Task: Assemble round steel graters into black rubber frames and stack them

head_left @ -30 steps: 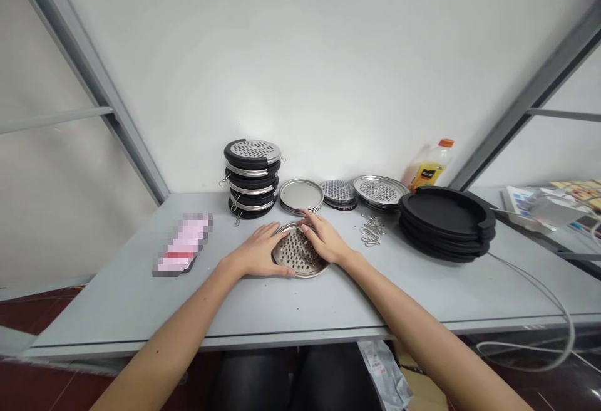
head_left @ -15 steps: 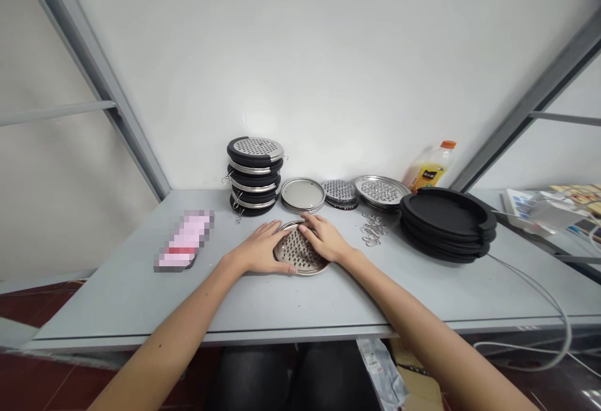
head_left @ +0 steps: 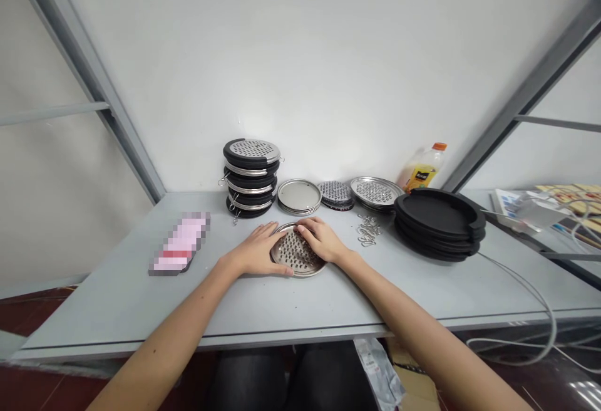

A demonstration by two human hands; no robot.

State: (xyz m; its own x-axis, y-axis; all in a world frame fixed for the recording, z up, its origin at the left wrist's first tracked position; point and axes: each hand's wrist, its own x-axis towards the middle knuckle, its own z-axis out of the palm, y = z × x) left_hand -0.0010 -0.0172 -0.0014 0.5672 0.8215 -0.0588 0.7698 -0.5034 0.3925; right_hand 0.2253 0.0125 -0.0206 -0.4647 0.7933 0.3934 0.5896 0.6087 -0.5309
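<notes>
From my end I see a plain, pale wall (head_left: 300,54) behind a light grey bench (head_left: 291,304). Grey metal posts (head_left: 75,54) slant at both sides, each joined by a crossbar (head_left: 51,112). Below, I make out a dark red tiled floor (head_left: 23,392), with light glaring off it at lower right.

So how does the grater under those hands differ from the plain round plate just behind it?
The grater is covered in rough, raised holes; the plate is mostly smooth. The left hand and right hand touch the grater, while neither touches the plate, which tops a small stack. Both are round and metallic.
</notes>
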